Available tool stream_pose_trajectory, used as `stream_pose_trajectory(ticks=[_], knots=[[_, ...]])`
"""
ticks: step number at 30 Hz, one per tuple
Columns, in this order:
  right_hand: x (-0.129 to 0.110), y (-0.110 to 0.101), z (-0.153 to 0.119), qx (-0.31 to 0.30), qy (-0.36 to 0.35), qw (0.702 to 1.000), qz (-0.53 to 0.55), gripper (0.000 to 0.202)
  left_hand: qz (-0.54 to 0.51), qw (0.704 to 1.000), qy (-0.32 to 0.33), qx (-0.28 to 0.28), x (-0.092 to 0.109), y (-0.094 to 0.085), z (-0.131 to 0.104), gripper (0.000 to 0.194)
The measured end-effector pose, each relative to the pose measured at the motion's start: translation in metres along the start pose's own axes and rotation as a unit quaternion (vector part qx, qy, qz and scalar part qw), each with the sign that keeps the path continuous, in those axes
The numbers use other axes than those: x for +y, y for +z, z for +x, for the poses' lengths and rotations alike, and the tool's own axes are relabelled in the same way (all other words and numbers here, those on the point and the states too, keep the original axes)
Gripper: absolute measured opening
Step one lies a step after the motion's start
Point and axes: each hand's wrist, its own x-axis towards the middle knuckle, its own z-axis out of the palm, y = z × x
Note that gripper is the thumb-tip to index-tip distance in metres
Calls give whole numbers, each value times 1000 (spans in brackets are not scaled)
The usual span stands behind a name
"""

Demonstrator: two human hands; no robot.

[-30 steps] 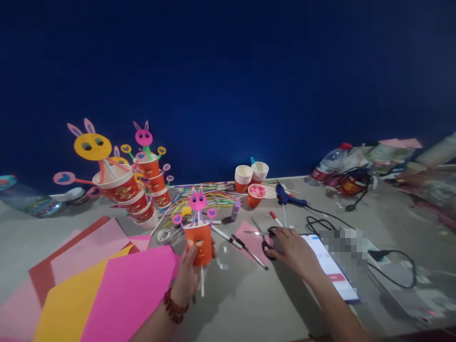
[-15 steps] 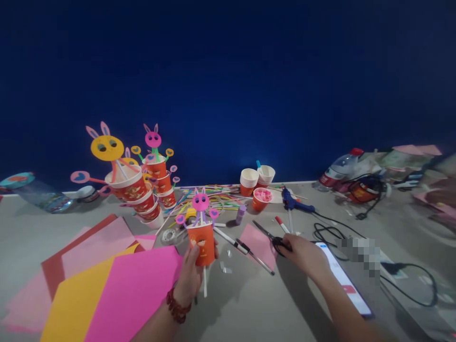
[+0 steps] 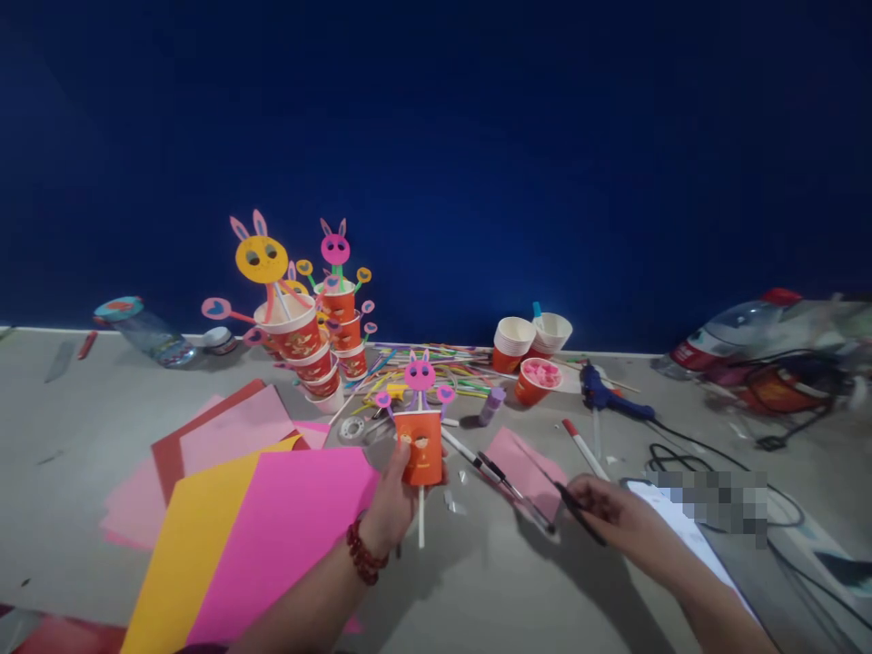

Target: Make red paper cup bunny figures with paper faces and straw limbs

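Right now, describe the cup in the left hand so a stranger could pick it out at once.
Start at the dark blue wall and drop to the grey table below it. Near the middle, the left hand, with a beaded bracelet, holds a red cup topped by a pink rabbit. Unlike the stacked cups, it has a white stick showing below its base.

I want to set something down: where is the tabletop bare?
On the near side of the pens, between the left hand holding a cup and the right hand holding scissors; also, bar small specks, left of the paper sheets, before the clear bottle. Crowded: the back, with coloured sticks, and the right, with glue gun and phone.
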Motion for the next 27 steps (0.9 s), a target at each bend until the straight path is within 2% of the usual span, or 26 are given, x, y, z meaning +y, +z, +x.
stream_pose_trajectory(ticks=[6, 11, 15, 21, 24, 27], knots=[[-25, 38, -6, -166, 24, 986, -7, 31, -18, 999, -24, -13, 2, 0, -1, 55], [-39, 50, -1, -210, 36, 977, -22, 30, -38, 998, -39, -18, 2, 0, -1, 51], [-40, 52, -1, -205, 21, 978, -23, 29, -43, 999, -30, -12, 2, -1, 0, 50], [-32, 55, 0, -194, 8, 981, -24, 28, -34, 998, -57, 2, 6, -1, 2, 52], [-27, 51, 1, -148, 1, 987, -57, 22, -45, 998, -30, 16, 8, 0, 2, 49], [-23, 40, 2, -64, -18, 989, -135, 15, -55, 998, -13, 26, 10, 2, 1, 47]])
